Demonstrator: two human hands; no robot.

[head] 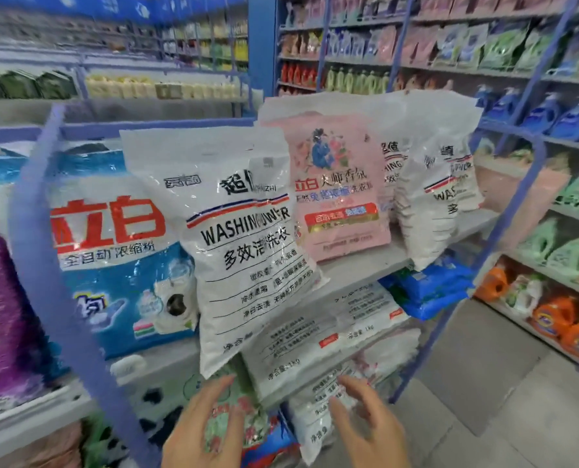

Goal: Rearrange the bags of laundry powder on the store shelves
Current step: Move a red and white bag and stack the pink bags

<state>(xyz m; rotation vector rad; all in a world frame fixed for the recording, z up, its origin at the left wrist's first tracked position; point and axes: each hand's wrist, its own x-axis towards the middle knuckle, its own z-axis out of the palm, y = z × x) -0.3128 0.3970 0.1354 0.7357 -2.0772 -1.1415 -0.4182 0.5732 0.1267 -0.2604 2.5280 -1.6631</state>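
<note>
I am holding both hands spread and gripping nothing, the left hand (203, 430) at six o'clock and the right hand (372, 430) at five. Both are hovering just under the white washing-powder bag (241, 238), which is leaning at centre, its bottom overhanging the shelf (355, 265) edge. I judge they are placed to steady and square it between the blue bag (112, 251) at nine and the pink bag (338, 190) at one.

Bright even light, motion blur, warped edges.
</note>
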